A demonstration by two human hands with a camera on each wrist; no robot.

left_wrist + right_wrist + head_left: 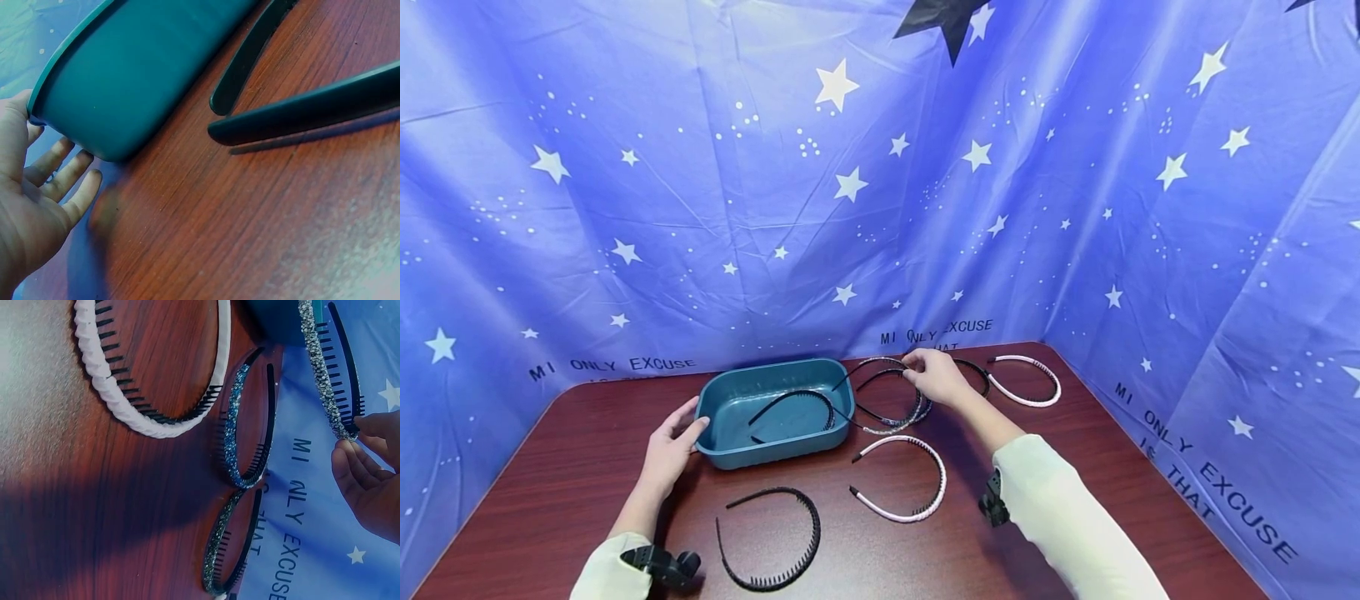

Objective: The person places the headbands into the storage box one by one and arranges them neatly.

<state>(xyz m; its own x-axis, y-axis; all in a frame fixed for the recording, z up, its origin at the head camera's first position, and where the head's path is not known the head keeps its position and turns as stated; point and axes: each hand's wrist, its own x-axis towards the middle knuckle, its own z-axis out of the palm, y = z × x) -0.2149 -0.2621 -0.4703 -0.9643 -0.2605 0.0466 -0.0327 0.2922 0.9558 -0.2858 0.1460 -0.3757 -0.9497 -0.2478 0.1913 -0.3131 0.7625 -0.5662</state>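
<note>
My right hand (pixel 938 377) pinches a silver glitter headband (pixel 319 369) at its curved middle, between thumb and fingertips. It is held up beside the right end of a teal plastic basin (pixel 775 454), its two tips pointing toward the basin. My left hand (pixel 672 442) holds the basin's left end, thumb at the rim and fingers along the outer wall. Inside the basin lies a black toothed headband (pixel 831 408). Below the silver one, a blue glitter headband (pixel 234 425) lies on the table, partly hidden in the head view.
A pale pink braided headband (pixel 942 483) and a black toothed headband (pixel 817 533) lie in front on the reddish wooden table (pixel 587 433). Toward the back right are a dark glitter headband (pixel 215 544) and another pale pink one (pixel 1054 396). Starry blue cloth (pixel 685 208) hangs behind.
</note>
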